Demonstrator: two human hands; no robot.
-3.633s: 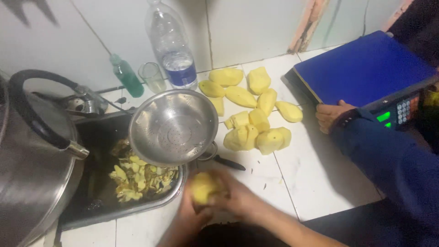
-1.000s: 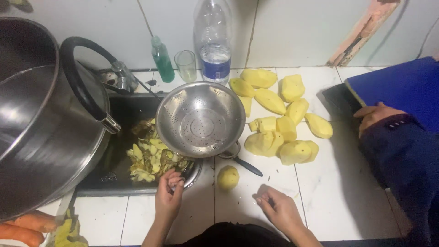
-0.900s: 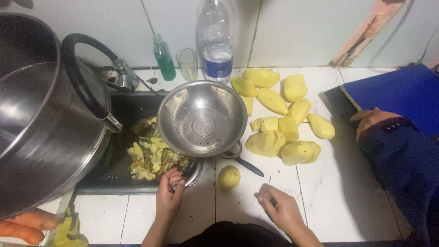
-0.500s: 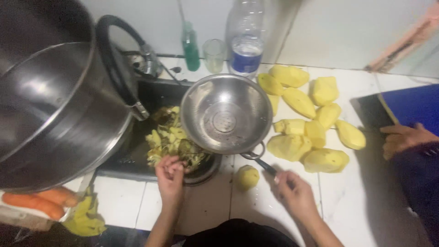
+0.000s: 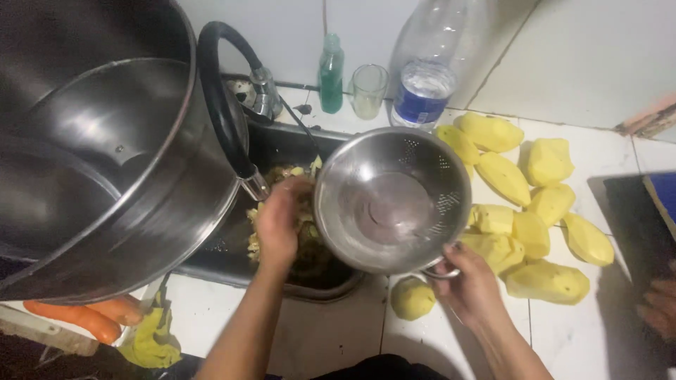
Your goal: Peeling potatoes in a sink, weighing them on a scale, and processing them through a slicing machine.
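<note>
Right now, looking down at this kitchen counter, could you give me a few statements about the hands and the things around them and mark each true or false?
1. The right hand grips the metal colander at its near rim. True.
2. The colander holds peeled potatoes. False: it is empty; the peeled potatoes lie on the counter beside it.
3. The left hand reaches into the sink among the peelings. True.
4. The carrots lie inside the big pot. False: they lie on the counter below it.
</note>
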